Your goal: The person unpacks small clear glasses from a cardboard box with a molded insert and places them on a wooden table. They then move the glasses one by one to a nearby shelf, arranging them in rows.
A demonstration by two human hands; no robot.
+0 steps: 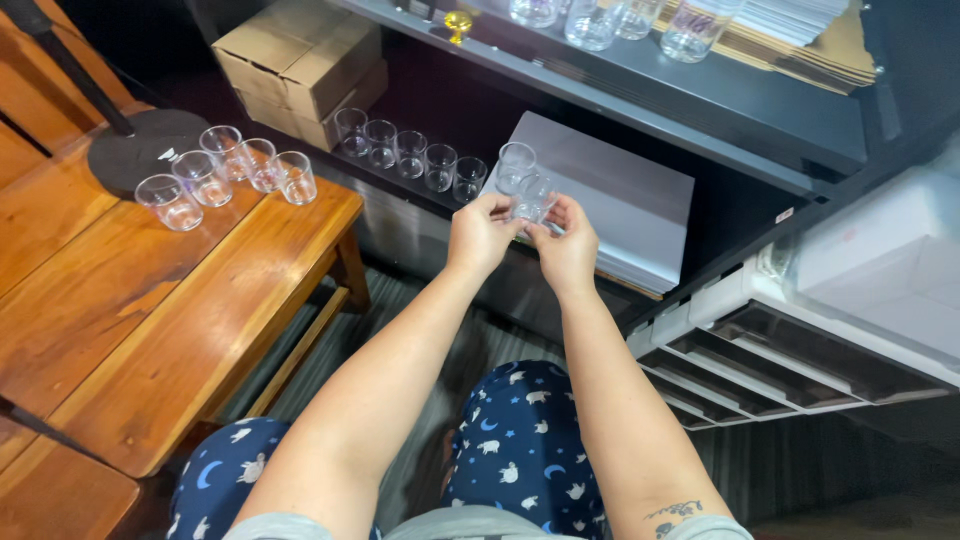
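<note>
Both hands, left hand [482, 232] and right hand [566, 245], pinch 1 clear glass [532, 201] closed-fingered; 5 glasses [410, 152] sit shelved, 5 glasses [228, 170] remain on the wooden table [170, 320].

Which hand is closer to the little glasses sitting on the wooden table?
Left. The left hand is on the side toward the glasses on the wooden table, though well apart from them. The right hand is farther away, on the far side of the clear glass both hands hold.
</note>
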